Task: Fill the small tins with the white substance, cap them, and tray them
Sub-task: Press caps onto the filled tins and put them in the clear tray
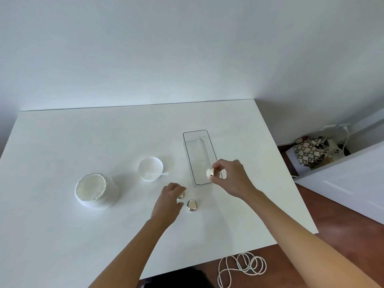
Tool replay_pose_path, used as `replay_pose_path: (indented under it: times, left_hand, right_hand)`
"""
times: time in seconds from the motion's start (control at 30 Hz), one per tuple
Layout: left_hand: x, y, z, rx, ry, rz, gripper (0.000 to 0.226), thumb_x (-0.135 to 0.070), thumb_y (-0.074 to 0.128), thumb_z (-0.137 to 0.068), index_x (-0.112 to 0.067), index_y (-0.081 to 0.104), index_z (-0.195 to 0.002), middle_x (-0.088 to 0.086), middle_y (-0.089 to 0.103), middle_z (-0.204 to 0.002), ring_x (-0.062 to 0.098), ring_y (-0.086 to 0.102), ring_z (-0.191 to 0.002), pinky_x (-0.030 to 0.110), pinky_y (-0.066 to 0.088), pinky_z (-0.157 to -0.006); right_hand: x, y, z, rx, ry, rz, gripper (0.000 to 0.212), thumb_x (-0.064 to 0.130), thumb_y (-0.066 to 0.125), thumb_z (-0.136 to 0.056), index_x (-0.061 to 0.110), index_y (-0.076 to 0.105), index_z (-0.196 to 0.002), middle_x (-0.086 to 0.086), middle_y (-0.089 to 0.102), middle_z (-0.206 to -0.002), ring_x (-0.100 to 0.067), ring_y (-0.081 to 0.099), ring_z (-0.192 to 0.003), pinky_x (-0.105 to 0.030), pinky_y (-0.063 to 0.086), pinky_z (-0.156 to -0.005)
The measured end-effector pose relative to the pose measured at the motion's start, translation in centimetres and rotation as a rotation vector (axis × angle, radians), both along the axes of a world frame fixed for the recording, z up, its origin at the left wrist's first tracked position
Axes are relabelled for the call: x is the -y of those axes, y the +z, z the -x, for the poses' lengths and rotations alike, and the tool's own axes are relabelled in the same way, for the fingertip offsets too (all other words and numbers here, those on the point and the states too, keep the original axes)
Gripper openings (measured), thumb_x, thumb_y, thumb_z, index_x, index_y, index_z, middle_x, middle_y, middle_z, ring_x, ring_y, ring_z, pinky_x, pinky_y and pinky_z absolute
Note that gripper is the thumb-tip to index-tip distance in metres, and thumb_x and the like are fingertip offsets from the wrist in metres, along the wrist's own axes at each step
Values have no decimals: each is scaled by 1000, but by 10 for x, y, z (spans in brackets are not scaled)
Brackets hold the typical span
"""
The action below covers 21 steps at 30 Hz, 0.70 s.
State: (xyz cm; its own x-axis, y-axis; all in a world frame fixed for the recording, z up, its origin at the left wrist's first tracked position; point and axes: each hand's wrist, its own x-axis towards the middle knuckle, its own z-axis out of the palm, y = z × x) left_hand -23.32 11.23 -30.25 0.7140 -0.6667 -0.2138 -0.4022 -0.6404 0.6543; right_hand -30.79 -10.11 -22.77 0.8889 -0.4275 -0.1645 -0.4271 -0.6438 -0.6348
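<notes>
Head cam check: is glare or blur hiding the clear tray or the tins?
Head view: soft even light, faint shadows; wide-angle bends the table edges; clear tray shows mainly by its rim; the tin in the right hand is slightly blurred; tin on the table is sharp.

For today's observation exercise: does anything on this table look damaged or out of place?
Yes: the large white tub at the left has a ragged, chipped rim with dark marks. The cord lies tangled on the floor.

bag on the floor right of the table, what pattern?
Checkered brown and cream bag, seen in the head view.
</notes>
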Motion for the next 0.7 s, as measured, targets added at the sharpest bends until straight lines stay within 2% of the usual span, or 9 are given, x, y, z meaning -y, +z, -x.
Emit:
replay_pose_path:
  times: [0.2,0.37,0.6,0.7]
  left_hand:
    - [-14,1,-1,73,39,-4,36,-2,64,-92,-13,64,-127,2,60,-124,23,55,-112,26,43,-88]
    - [-21,7,2,98,29,40,30,-6,67,-92,-10,65,-122,3,62,-114,26,59,-104,29,45,-87]
    - [-30,23,8,142,111,208,23,-5,73,-87,-11,69,-109,-3,62,-95,20,62,-89,35,52,-81]
    - [-28,34,6,180,132,266,25,-7,75,-86,-14,69,-109,-6,62,-92,14,61,-84,31,53,-76]
  right_hand:
    - [-9,-9,-34,-98,224,394,26,27,61,-84,23,62,-109,5,68,-94,-23,40,-102,-33,28,-84]
    - [-11,-15,-46,-195,368,667,16,18,52,-86,20,65,-95,3,68,-82,-24,39,-97,-32,22,-76]
    - [-15,-15,-55,-240,520,802,16,9,53,-80,17,65,-87,0,62,-75,-27,40,-97,-35,24,-78]
    - [-15,-14,-54,-254,556,836,14,5,54,-77,16,63,-81,1,52,-67,-27,40,-96,-35,22,-76]
